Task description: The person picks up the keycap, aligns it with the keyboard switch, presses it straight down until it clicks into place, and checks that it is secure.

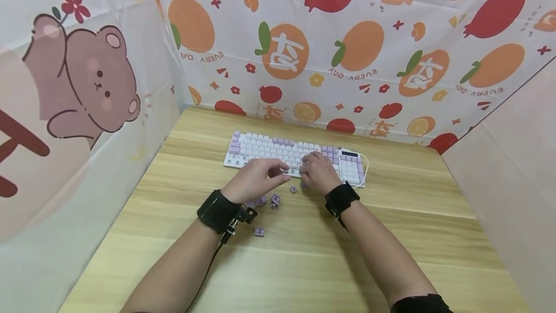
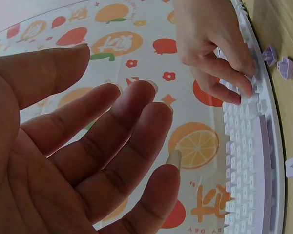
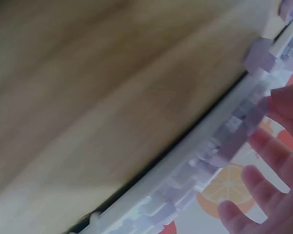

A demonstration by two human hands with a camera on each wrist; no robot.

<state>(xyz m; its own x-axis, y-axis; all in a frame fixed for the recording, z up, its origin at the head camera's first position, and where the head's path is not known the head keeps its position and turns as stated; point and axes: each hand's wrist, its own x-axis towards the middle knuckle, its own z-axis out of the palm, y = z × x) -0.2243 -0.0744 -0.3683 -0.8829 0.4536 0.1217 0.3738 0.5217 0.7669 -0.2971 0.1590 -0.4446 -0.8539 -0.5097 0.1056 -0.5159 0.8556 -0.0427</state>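
Where the keyboard (image 1: 278, 150) is lying: ahead of me, its long axis running left to right, crossing in front of my hands.
My left hand (image 1: 259, 177): hovering by its near edge, fingers (image 2: 149, 131) bending loosely, holding nothing.
Loose lavender keycaps (image 1: 275, 199): sitting on the tabletop (image 1: 304, 274), on my side of the keyboard.
My right hand (image 1: 320, 173): being the nearer, touching the keys (image 1: 256, 145); whether it is pinching one, I cannot tell.
White cable (image 1: 368, 162): looping at the right end.
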